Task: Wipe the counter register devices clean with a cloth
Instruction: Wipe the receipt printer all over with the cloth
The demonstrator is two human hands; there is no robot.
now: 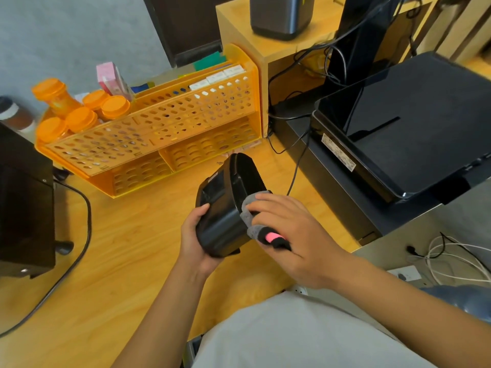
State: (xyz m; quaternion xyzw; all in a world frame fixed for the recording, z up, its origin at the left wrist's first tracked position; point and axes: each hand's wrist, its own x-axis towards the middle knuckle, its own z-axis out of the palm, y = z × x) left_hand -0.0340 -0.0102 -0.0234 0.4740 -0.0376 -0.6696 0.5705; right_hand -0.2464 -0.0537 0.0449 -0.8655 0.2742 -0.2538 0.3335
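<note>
A small black receipt printer [225, 208] is held tilted above the wooden counter [111, 274], its lid hinged open at the top. My left hand [195, 237] grips it from the left and underneath. My right hand [289, 235] holds a grey cloth [251, 211] with a pink and black patch and presses it against the printer's right side. Most of the cloth is hidden under my fingers.
An orange perforated organizer [164, 134] stands behind, with orange-lidded jars [79, 112] at its left. A large black printer [414, 128] sits at the right, a black box [24, 205] with a cable at the left. Loose cables [451, 264] lie at the lower right.
</note>
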